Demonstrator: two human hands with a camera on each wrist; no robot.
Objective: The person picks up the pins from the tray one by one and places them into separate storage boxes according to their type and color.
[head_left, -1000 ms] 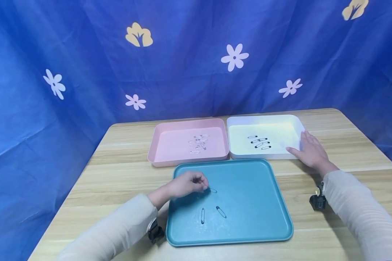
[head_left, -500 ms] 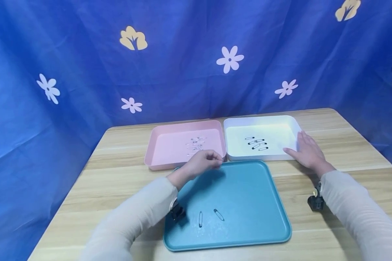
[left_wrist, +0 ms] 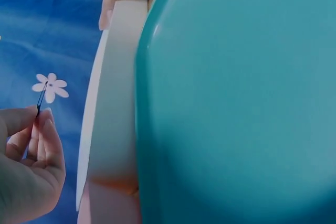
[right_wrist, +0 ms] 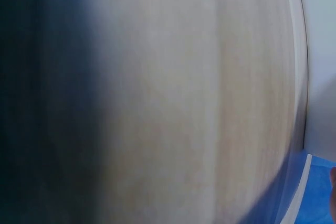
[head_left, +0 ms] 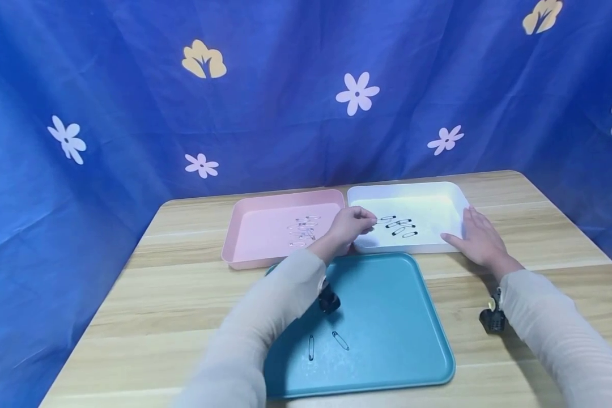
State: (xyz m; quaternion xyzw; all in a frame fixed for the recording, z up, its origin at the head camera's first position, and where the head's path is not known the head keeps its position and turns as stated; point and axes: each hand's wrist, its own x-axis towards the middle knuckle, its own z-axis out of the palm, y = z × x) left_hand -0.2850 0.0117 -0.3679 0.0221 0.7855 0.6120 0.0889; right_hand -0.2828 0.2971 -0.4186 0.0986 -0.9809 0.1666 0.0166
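Between thumb and fingertips, my left hand (head_left: 354, 224) pinches a safety pin (left_wrist: 42, 97), its loop end pointing away from the fingers in the left wrist view. That hand is over the left end of the white tray (head_left: 433, 247), where several black-headed safety pins (head_left: 402, 224) lie. My right hand (head_left: 478, 237) rests against the white tray's right end with fingers extended; the right wrist view barely catches it. Two more safety pins, one upright in view (head_left: 311, 348) and one slanted (head_left: 340, 340), lie on the teal tray (head_left: 392, 317).
Left of the white tray stands a pink tray (head_left: 252, 232) with several light-coloured safety pins (head_left: 301, 228) in it. All three trays sit on a wooden table (head_left: 183, 272). A blue flowered curtain (head_left: 275, 113) hangs behind.
My left hand has taken a safety pin from the teal tray's upper left and carried it up and right to the white tray. The right hand stays at the white tray.
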